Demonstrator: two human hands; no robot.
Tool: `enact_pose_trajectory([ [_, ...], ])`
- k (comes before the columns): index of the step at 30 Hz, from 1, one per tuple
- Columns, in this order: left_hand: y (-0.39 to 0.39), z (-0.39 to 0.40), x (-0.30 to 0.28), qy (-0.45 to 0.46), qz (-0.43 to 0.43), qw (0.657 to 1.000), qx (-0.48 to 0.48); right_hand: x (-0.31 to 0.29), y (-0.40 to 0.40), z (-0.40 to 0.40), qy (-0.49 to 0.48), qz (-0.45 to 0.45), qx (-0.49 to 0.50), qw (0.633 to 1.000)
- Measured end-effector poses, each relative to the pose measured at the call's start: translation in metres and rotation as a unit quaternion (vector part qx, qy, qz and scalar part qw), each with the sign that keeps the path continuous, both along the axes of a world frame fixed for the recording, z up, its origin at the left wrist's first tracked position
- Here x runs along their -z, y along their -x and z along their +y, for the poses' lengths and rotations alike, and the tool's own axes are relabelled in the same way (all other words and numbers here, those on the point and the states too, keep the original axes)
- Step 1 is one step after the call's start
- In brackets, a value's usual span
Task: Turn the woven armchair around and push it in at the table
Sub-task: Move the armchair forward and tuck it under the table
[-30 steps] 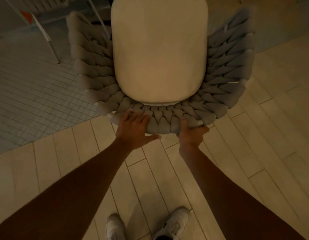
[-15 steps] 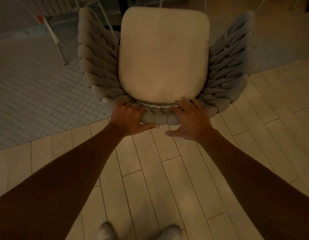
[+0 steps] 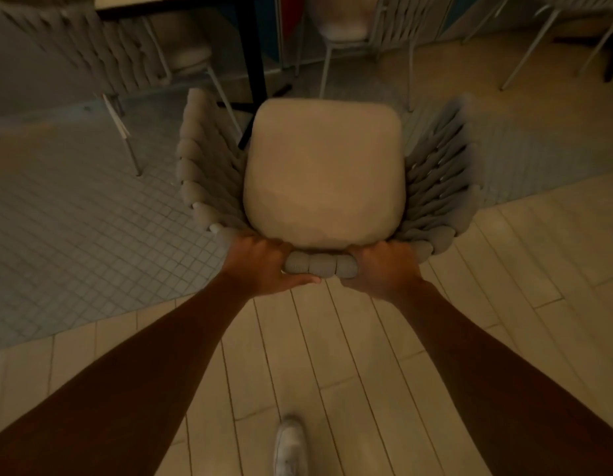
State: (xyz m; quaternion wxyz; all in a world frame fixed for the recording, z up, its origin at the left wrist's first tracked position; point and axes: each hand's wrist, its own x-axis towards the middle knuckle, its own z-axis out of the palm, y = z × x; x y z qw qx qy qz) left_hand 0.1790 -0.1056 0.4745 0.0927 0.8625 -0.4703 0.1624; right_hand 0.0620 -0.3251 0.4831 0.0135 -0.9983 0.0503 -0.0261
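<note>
The woven armchair stands in front of me with its seat facing away, toward the table at the top edge. Its beige seat cushion sits between grey rope-woven sides. My left hand and my right hand both grip the top of the woven backrest, a short gap apart. The table's dark post rises just beyond the chair's front left.
A second woven chair stands at the far left by the table, and more chairs with white legs stand behind. The floor changes from pale planks under me to small grey tiles ahead. My white shoe is below.
The chair has moved away from me toward the table, which now shows at the top. Both hands went from resting on the backrest to gripping it. I have stepped forward.
</note>
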Motion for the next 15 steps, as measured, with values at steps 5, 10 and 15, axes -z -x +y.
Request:
enact_pose_trajectory([
  [5,-0.029,-0.023,-0.010,-0.007,0.008,1.000,-0.022,-0.010,-0.043,-0.027,-0.011,0.005,-0.025,1.000],
  [10,-0.029,-0.025,-0.008,0.017,-0.002,1.000,-0.021,-0.009,-0.049,-0.034,0.004,0.029,-0.041,0.999],
  [15,-0.025,-0.028,-0.009,0.003,0.013,0.999,-0.035,-0.008,-0.049,-0.044,-0.017,-0.002,-0.075,0.997],
])
